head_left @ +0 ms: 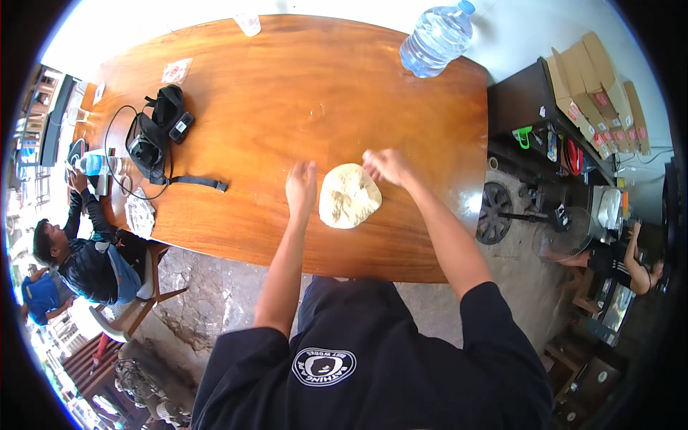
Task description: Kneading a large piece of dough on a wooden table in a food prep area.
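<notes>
DOUGH [350,196] CENTRE STAGE ON WOODEN TABLE [272,93]

Pale, roundish, dimpled lump, lying toward the person's side, btwn both hands! L hand [302,185] just beside it, apart, fingers pointing away, gripping nothing. R hand [385,166] blurred, fingers bent, at the dough's far right rim; can't tell if touching or pinching. Black bag [147,147] w/ strap over left, big water bottle [436,44] w/ blue cap, far R corner.

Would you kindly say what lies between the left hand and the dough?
In the head view, only bare wooden tabletop shows between the left hand and the dough.
</notes>
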A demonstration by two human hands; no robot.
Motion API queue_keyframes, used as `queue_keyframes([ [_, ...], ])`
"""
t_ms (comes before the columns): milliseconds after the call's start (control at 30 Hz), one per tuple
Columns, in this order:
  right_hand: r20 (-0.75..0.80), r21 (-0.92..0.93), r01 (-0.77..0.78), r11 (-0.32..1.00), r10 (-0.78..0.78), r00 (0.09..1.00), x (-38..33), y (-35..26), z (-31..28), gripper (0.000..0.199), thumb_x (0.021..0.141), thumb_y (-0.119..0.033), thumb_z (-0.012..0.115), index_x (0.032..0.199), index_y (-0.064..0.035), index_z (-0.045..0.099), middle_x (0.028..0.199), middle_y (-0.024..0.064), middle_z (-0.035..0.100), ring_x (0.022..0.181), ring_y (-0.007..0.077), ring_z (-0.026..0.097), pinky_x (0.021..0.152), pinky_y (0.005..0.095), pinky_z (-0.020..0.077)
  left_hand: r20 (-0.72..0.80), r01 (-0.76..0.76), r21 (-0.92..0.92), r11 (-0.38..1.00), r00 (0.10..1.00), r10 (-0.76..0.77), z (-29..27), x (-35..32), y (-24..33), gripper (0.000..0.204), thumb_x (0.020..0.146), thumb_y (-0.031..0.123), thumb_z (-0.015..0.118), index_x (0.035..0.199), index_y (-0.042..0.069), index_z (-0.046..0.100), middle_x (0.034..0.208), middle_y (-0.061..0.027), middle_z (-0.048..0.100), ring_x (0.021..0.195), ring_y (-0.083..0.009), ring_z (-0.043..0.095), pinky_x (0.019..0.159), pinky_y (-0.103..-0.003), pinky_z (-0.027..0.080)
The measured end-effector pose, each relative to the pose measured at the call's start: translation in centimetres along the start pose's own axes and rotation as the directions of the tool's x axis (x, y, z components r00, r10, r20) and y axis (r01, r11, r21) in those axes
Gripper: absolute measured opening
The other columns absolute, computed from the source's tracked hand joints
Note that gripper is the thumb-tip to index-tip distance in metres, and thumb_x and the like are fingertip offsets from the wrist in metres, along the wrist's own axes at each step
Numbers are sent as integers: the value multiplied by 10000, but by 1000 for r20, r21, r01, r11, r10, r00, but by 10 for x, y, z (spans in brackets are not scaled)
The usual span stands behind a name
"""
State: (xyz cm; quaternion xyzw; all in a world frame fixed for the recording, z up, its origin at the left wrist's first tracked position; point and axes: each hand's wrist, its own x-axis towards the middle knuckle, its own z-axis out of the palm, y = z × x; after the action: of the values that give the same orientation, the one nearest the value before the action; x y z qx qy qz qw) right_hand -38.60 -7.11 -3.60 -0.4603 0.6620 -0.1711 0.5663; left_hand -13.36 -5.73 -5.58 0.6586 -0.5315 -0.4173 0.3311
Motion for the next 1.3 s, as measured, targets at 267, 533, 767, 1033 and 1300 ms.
queue_keyframes([
  [267, -383, -540, 227, 810, -477, 791, 7, 38, 135, 459, 999, -218, 465, 1387, 25, 490, 1453, 238, 468, 1381, 415, 392, 1149, 485, 304, 472, -176, -22, 984, 866, 165, 55, 18, -22, 528, 1006, 427, 462, 1418, 100, 505, 1504, -142, 454, 1380, -388, 410, 1173, -462, 306],
  [533, -223, -838, 235, 493, -702, 676, -46, 83, 152, 601, 958, -355, 449, 1482, -61, 435, 1525, 167, 425, 1435, 359, 359, 1185, 520, 223, 328, -604, 195, 772, 783, 529, 49, -65, -59, 691, 930, 458, 491, 1494, 68, 411, 1559, -160, 374, 1457, -376, 311, 1196, -538, 170],
  [767, -208, -842, 214, 495, -664, 718, 46, 19, 83, 616, 932, -426, 493, 1463, -116, 476, 1567, 134, 368, 1473, 352, 274, 1196, 532, 177, 129, -539, 394, 745, 835, 536, 84, 47, -25, 687, 906, 463, 498, 1520, 171, 398, 1588, -146, 328, 1478, -386, 253, 1200, -573, 83],
  [1033, -345, 81, 451, 889, -400, 849, 36, 53, 9, 486, 1011, -269, 450, 1439, -38, 477, 1577, 142, 352, 1483, 329, 255, 1202, 481, 180, 221, 31, -154, 988, 975, 4, 16, 64, -30, 484, 977, 401, 536, 1321, 72, 623, 1220, -196, 674, 1163, -282, 634, 977, -394, 498],
  [1300, -768, 196, 271, 942, -25, 640, -6, 61, 136, 561, 877, -206, 676, 1353, 3, 465, 1343, 222, 521, 1257, 362, 510, 1067, 432, 395, 23, 223, 312, 923, 970, -242, 44, 7, -23, 654, 650, 447, 861, 1114, 32, 661, 1053, -192, 697, 1011, -283, 680, 841, -425, 544],
])
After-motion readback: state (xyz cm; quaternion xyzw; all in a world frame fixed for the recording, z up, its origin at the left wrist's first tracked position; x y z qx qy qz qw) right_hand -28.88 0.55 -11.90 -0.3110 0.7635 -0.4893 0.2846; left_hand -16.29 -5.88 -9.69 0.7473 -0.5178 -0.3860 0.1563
